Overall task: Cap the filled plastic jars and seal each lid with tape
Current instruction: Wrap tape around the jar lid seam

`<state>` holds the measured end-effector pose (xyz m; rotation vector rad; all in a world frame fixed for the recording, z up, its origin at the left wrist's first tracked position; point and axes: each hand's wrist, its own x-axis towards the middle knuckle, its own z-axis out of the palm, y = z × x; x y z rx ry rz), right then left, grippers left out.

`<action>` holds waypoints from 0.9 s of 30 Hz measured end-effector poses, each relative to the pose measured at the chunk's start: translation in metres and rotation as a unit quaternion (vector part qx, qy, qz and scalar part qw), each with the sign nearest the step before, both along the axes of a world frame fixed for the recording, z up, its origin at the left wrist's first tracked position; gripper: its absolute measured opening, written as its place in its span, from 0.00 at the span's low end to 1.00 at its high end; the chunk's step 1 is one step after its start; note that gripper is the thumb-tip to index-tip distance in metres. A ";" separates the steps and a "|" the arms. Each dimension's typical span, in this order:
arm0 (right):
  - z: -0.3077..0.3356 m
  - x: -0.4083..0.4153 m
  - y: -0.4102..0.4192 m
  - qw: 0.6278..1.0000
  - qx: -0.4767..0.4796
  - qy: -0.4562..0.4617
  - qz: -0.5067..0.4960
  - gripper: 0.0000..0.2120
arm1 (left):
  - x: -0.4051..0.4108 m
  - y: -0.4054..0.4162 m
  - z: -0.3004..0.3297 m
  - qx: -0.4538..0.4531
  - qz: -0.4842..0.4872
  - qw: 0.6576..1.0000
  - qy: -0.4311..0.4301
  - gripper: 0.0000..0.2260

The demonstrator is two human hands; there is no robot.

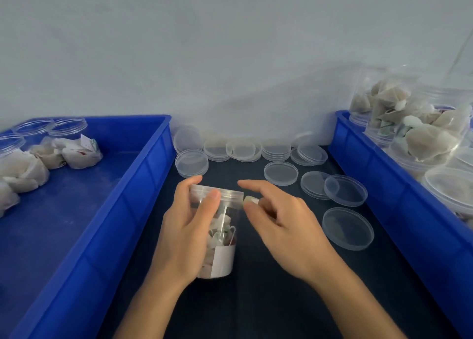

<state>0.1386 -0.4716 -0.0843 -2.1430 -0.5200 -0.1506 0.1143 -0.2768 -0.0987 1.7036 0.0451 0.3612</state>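
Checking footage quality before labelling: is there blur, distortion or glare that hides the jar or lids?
Head view: soft throughout; wide-angle bending curves the bins outward; light even and bluish, no harsh glare; clear lids show mostly as faint rims; the jar in the left hand stays readable.

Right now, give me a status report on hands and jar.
Left hand grips capped jar. Right hand pinches tape at lid. Spare lids nearby, nothing blocking.

Dark table (256,300): lids (281,173), blue bins (84,236).
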 end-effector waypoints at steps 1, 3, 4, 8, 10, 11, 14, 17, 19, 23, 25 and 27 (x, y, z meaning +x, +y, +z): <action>0.000 0.001 -0.002 1.000 -0.005 -0.003 -0.001 0.16 | 0.000 0.001 0.000 -0.004 -0.005 1.000 -0.002 0.24; -0.002 0.006 -0.007 1.000 0.000 0.005 0.002 0.16 | 0.002 0.003 -0.002 -0.013 -0.015 1.000 -0.003 0.22; -0.003 0.008 -0.008 1.000 0.007 0.011 0.005 0.16 | 0.002 0.004 -0.003 -0.021 -0.020 1.000 -0.001 0.21; -0.006 0.011 -0.010 1.000 0.019 0.017 0.007 0.14 | 0.001 0.005 -0.001 -0.055 -0.038 0.998 0.005 0.22; -0.008 0.011 -0.008 1.000 0.016 0.019 0.006 0.14 | 0.000 0.005 -0.001 -0.071 -0.050 0.996 0.008 0.23; -0.008 0.011 -0.007 1.000 0.016 0.024 0.006 0.14 | 0.000 0.004 -0.001 -0.079 -0.056 0.995 0.009 0.23; -0.008 0.009 -0.004 0.999 0.018 0.032 0.012 0.11 | 0.000 0.005 -0.001 -0.089 -0.071 0.993 0.015 0.20; -0.006 0.006 -0.003 0.999 0.036 0.028 0.016 0.09 | -0.001 0.009 -0.001 -0.068 -0.092 0.993 0.021 0.21; -0.004 0.004 -0.003 0.999 0.043 0.026 0.015 0.09 | -0.002 0.009 0.001 -0.043 -0.097 0.994 0.028 0.27; 0.000 0.002 -0.005 0.999 0.031 0.011 -0.015 0.08 | -0.002 0.003 0.004 0.040 -0.042 0.998 0.012 0.34; 0.002 0.000 -0.002 0.999 0.012 -0.004 -0.041 0.10 | -0.001 0.001 0.003 0.075 0.014 0.997 -0.006 0.31; 0.003 -0.003 0.003 0.998 -0.016 -0.020 -0.059 0.13 | -0.001 -0.002 0.001 0.069 0.027 0.997 -0.003 0.28</action>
